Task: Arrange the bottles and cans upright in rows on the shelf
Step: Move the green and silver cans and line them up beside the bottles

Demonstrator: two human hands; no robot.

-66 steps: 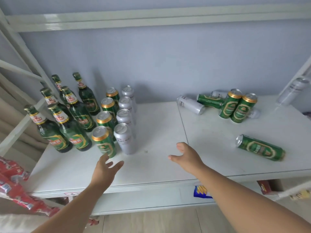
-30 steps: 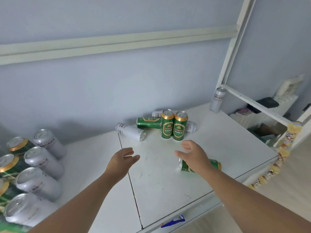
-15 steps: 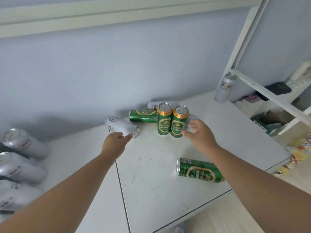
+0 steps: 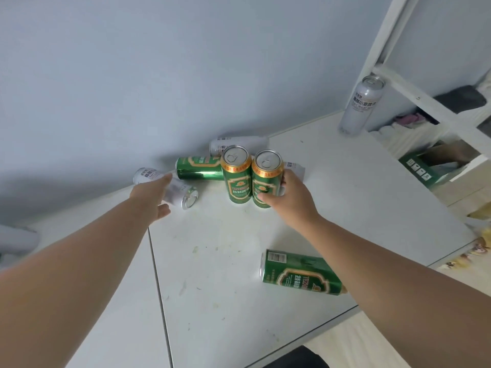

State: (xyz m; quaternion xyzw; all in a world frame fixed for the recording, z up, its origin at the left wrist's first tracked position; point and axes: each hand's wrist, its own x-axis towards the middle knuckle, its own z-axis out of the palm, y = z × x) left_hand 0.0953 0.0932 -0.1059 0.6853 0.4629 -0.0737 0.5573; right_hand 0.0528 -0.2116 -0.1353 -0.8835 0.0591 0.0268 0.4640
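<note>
Item: upright green-and-gold aluminium can (image 4: 265, 179), mid-back of white shelf board (image 4: 225, 261); right hand (image 4: 289, 203) wraps its mid-wall.
Item: lying silver aluminium can (image 4: 186, 193), near the back edge; left hand (image 4: 150, 199) straddles it, grip unconfirmed.
Handling: likely thin-walled, slick, dentable; hold mid-body, lightly.

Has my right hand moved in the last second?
Yes. The right hand went from beside the front green can back toward the wall, and now grips the right upright can.
</note>
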